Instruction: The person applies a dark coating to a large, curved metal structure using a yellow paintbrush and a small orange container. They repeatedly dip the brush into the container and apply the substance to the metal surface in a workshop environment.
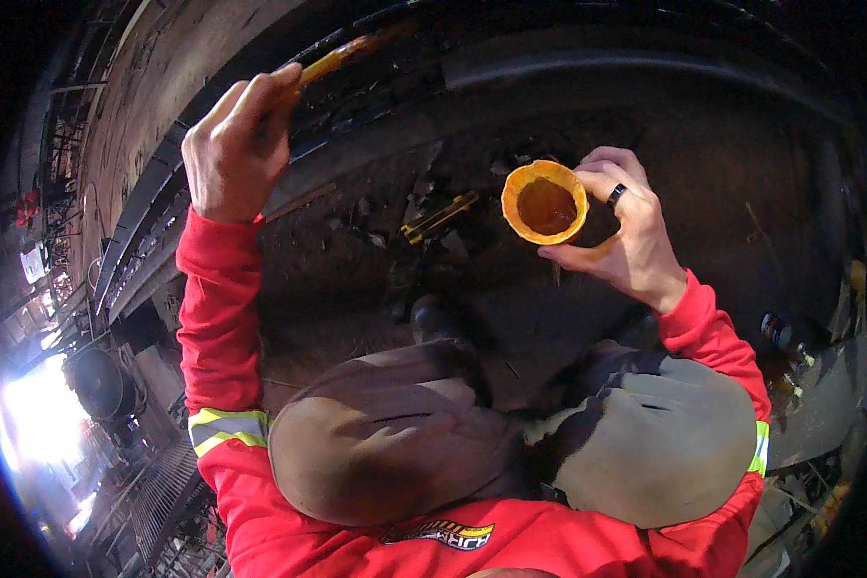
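Grey-brown trousers [395, 424] cover the bent knees nearest. Past them, the right hand [638, 236] grips an orange cup [510, 207] of amber liquid [546, 208] above the dark ground [525, 294]. On that ground, toward its far edge, lies a yellow-and-black tool [438, 218]. Farther up, the left hand [233, 149] is closed around a slim yellow handle [329, 63], its tip lost in shadow near a long beam [578, 64].
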A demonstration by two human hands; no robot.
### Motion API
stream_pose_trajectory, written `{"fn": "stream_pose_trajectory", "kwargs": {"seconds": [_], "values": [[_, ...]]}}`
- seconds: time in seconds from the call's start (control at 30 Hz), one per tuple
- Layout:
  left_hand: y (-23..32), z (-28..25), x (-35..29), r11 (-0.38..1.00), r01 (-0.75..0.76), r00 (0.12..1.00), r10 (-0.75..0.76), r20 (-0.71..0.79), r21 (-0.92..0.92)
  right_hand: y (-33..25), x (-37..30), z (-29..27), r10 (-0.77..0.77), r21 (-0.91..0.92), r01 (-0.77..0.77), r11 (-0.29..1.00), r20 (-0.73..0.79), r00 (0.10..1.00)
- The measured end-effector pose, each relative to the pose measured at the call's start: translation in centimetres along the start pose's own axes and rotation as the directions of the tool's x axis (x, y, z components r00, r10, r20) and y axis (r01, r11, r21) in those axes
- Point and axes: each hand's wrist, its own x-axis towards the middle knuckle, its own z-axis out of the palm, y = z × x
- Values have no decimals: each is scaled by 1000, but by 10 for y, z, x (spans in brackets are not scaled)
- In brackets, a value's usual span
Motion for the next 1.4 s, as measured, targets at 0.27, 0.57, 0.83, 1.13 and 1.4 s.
{"fn": "stream_pose_trajectory", "kwargs": {"seconds": [0.27, 0.57, 0.83, 1.13, 1.4], "values": [[10, -14, -25, 990, 42, 997, -33, 72, -135, 0, -2, -2, 20, -8, -20, 1000, 5, 1000], [-8, -6, -8, 971, 170, 983, -179, -40, -168, -3, -3, -4, 6, -17, -7, 1000, -36, 999], [-13, -14, -23, 934, 216, 976, -196, 97, -284, -2, -1, -2, 3, 0, -3, 1000, -36, 999], [2, 20, 14, 987, -7, 998, -4, -68, -163, -1, -2, -4, 13, -12, -14, 1000, -41, 999], [6, -10, -12, 979, 109, 991, -121, -59, -174, -1, -1, -2, 26, 4, -26, 1000, -32, 999]]}}
